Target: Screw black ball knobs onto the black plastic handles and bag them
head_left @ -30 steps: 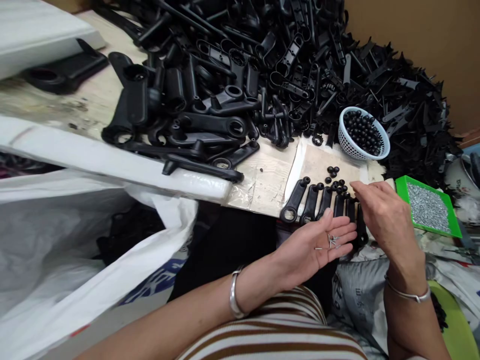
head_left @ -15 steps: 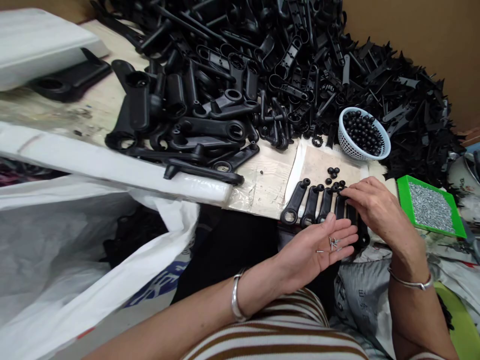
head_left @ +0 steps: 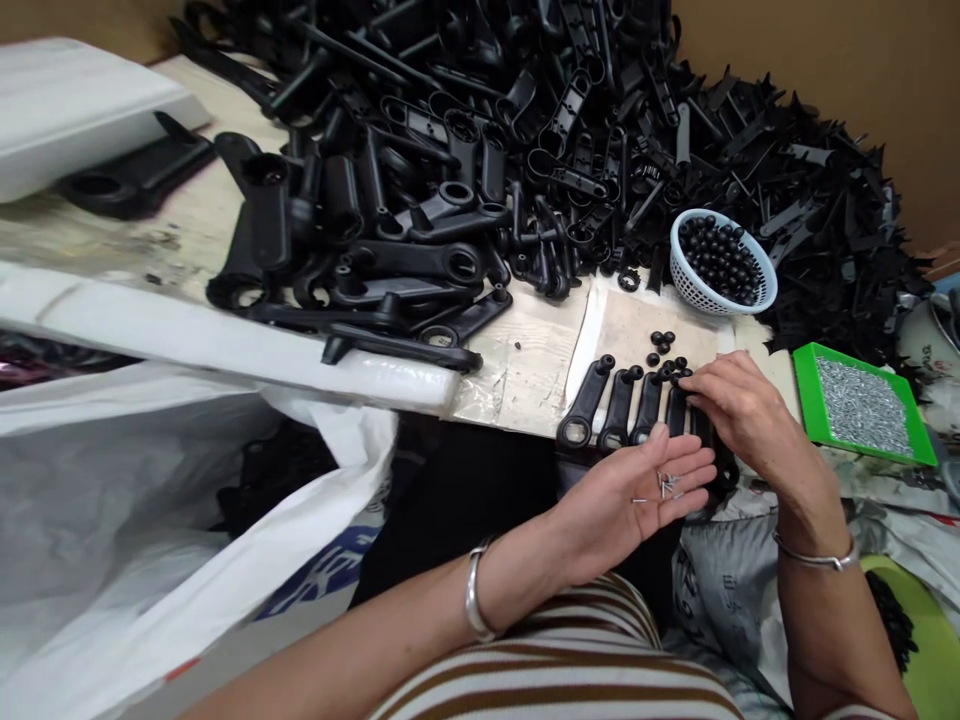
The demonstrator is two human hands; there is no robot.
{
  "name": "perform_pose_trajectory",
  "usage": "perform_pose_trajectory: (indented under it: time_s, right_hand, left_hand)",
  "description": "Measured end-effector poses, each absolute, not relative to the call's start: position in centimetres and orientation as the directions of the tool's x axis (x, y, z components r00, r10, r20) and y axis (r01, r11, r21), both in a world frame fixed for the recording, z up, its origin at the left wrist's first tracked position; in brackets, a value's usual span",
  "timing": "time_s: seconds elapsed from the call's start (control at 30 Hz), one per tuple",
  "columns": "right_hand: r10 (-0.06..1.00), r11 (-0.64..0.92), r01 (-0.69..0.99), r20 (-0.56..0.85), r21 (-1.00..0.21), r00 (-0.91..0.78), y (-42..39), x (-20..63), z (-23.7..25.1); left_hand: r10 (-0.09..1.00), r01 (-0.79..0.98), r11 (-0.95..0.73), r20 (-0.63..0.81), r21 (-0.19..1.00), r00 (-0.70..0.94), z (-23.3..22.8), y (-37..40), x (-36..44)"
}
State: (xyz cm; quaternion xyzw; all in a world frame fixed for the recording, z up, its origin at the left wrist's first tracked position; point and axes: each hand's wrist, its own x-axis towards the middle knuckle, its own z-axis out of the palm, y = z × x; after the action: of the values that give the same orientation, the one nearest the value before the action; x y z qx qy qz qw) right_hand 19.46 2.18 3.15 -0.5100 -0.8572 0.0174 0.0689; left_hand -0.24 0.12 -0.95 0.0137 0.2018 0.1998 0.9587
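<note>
Many black handles [head_left: 465,150] cover worktable [head_left: 532,370].

right hand [head_left: 739,415] hides the last handles [head_left: 679,410] in the row; fastener type in left palm too small to tell.

Looked like a small assembly workshop. Heaped from ten to two o'clock on the worn tabletop [head_left: 187,215]: a great pile of identical black plastic handles [head_left: 465,150]. At one o'clock, a white basket [head_left: 721,265] full of black knobs; at three o'clock, a green tray [head_left: 862,405] of small metal screws. At eight o'clock, a big white sack [head_left: 150,530]. Bare brown board wall [head_left: 840,60] behind.
</note>
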Motion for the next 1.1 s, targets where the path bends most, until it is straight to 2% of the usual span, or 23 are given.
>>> perform_pose_trajectory:
  time_s: [0.13, 0.37, 0.8, 0.9, 1.1]
  right_hand:
    - [0.896, 0.442, 0.892, 0.096, -0.095, -0.434, 1.7, 19.7, 3.2]
    - [0.894, 0.423, 0.897, 0.222, -0.128, -0.39, 1.1, 20.3, 3.2]
    - [0.878, 0.401, 0.911, 0.327, -0.101, -0.35, 0.1, 19.9, 3.1]
    - [0.89, 0.39, 0.914, 0.301, -0.109, -0.343, 0.3, 19.8, 3.2]
    - [0.917, 0.39, 0.916, 0.137, -0.099, -0.376, 1.6, 19.6, 3.2]
  left_hand:
    - [0.396, -0.382, 0.917, -0.382, 0.115, 0.835, -0.9, 0.1, -0.5]
    - [0.4, -0.381, 0.916, -0.37, 0.125, 0.838, -1.0, 0.2, -0.5]
    - [0.446, -0.443, 0.892, -0.343, 0.092, 0.827, -0.5, 0.7, -0.6]
    - [0.446, -0.442, 0.892, -0.354, 0.096, 0.822, -0.4, 0.7, -0.6]
    - [0.451, -0.438, 0.891, -0.327, 0.117, 0.831, -0.6, 0.4, -0.8]
